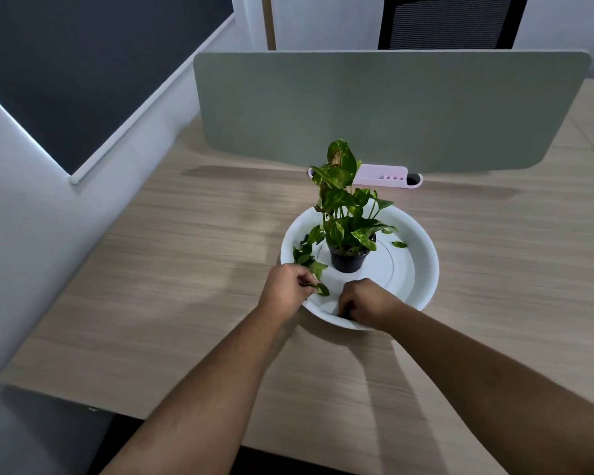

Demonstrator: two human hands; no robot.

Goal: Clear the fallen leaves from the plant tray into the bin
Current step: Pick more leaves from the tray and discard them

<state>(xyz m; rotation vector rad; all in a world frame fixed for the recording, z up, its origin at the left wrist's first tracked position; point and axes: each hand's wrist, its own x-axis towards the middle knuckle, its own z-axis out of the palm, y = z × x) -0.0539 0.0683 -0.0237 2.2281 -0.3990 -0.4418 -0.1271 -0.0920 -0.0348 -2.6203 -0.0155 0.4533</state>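
Note:
A round white tray sits on the wooden desk with a small potted plant in a black pot at its middle. Several loose green leaves lie on the tray's left side, and a single leaf lies on the right. My left hand is at the tray's left rim and pinches a green leaf. My right hand is inside the tray's near edge with its fingers curled down; something dark shows under the fingers, too hidden to identify. No bin is in view.
A grey-green desk divider stands behind the tray, with a pink desk organiser at its base. A white wall with a dark board runs along the left. The wooden desk ends at the left and near edges. A black chair back shows beyond.

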